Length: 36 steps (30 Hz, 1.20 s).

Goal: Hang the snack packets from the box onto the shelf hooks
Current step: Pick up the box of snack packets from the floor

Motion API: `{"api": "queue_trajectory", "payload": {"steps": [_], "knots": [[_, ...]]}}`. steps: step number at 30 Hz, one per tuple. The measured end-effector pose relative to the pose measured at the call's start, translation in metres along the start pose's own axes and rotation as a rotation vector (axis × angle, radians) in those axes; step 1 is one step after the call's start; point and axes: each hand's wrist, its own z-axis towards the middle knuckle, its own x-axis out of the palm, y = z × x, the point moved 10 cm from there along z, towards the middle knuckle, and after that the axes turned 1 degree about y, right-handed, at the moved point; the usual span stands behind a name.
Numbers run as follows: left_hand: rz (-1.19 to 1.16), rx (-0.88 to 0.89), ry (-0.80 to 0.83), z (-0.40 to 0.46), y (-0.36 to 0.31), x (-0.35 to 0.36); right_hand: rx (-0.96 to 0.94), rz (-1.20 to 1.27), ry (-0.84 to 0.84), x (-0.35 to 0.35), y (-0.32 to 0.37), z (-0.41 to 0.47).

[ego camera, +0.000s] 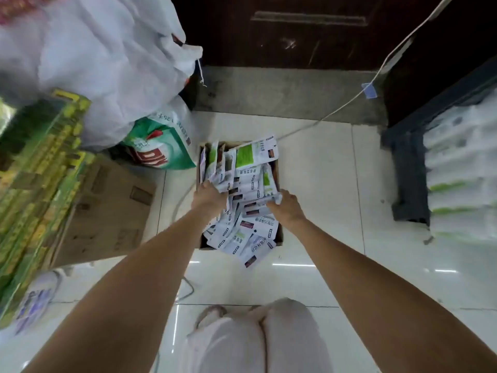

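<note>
Two hands [208, 196] [286, 207] grip packets [243, 181] in one box [279, 235]

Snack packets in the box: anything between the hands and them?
Nothing visible. Both the left hand and right hand already reach into the open box and touch the snack packets. No lid or wrap covers them.

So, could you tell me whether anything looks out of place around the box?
Yes: the snack packets sit in a loose, jumbled heap in the cardboard box, and a few at the near edge, such as one, hang over the rim toward the tiled floor.
</note>
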Motion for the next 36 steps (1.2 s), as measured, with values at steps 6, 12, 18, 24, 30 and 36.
{"api": "queue_trajectory", "payload": {"steps": [6,12,18,24,30,36], "knots": [[-0.030,-0.140,-0.121,0.080,0.044,0.047,0.176,0.116,-0.124,0.034,-0.038,0.088],[-0.147,-0.242,-0.247,0.109,0.070,0.056,0.221,0.035,-0.399,0.010,-0.060,0.111],[-0.112,-0.243,-0.301,0.110,0.069,0.053,0.329,0.206,-0.353,0.017,-0.083,0.135],[-0.074,-0.203,-0.329,0.110,0.068,0.050,0.259,0.169,-0.269,0.014,-0.078,0.155],[-0.057,-0.132,-0.325,0.111,0.067,0.047,0.205,0.057,-0.304,0.010,-0.063,0.169],[-0.077,-0.118,-0.314,0.113,0.071,0.042,0.106,-0.034,-0.382,0.010,-0.063,0.158]]}}
